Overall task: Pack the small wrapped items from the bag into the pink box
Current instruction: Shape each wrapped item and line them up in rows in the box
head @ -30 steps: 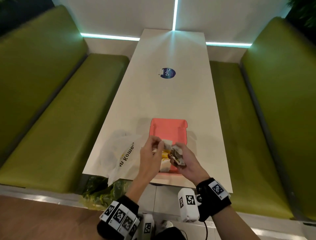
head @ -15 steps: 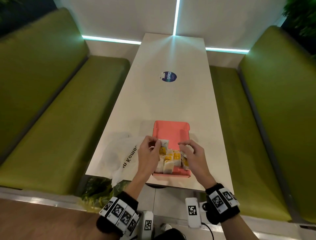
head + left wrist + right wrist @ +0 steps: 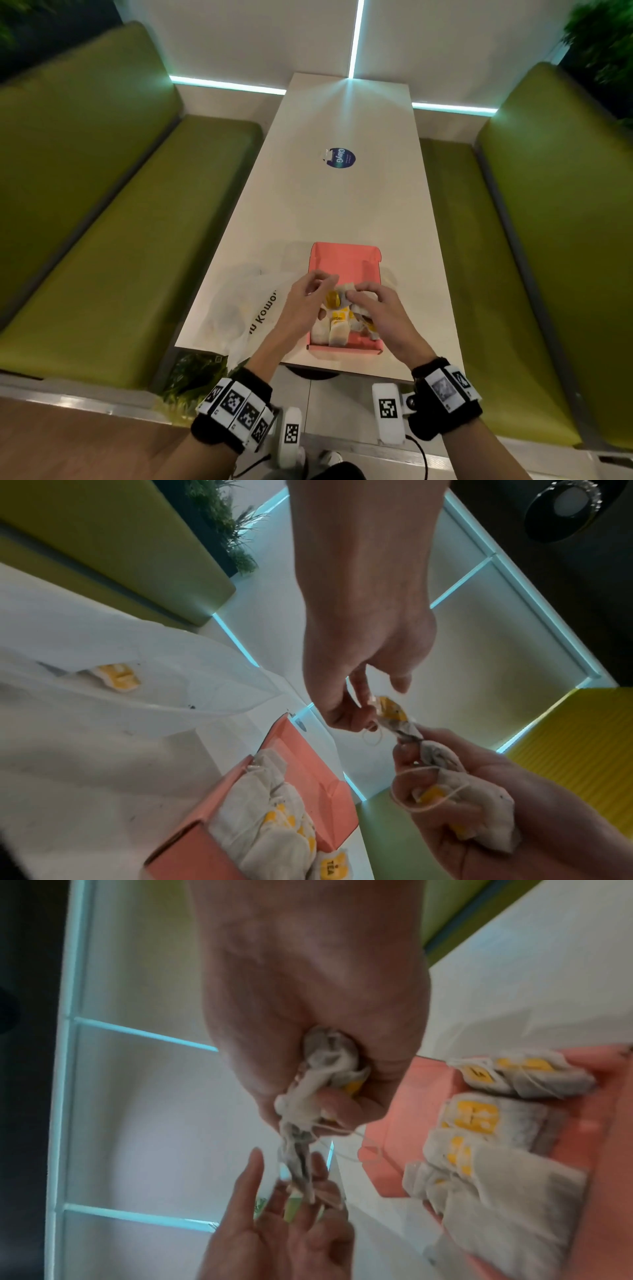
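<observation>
Untangling: both hands hover over the near end of the pink box (image 3: 344,263), working on a clump of tea bags.
Right hand: right hand (image 3: 383,317) is clenched round a bunch of tea bags (image 3: 330,1053), with strings looped over its fingers (image 3: 407,794).
Left hand: left hand (image 3: 301,305) pinches the yellow tag end of one tea bag (image 3: 390,710) that sticks out of that bunch, between thumb and fingertips.
Change: half a second ago both hands were low in the box, on the bags there; now they are lifted and drawn together, so a tangled clump has come up out of the box or been brought over it.
Meaning: my judgement is that this is a sorting pause, not a new drop; the bunch must be parted before it lies flat.
Box: several tea bags (image 3: 337,325) already fill the near half, lying side by side; the far half looks bare.
Bag: the white plastic bag (image 3: 239,305) lies just left of the box on the table (image 3: 342,205), and at least one yellow-tagged packet (image 3: 118,680) shows through it.
Progress: partly done, with more to fetch.
</observation>
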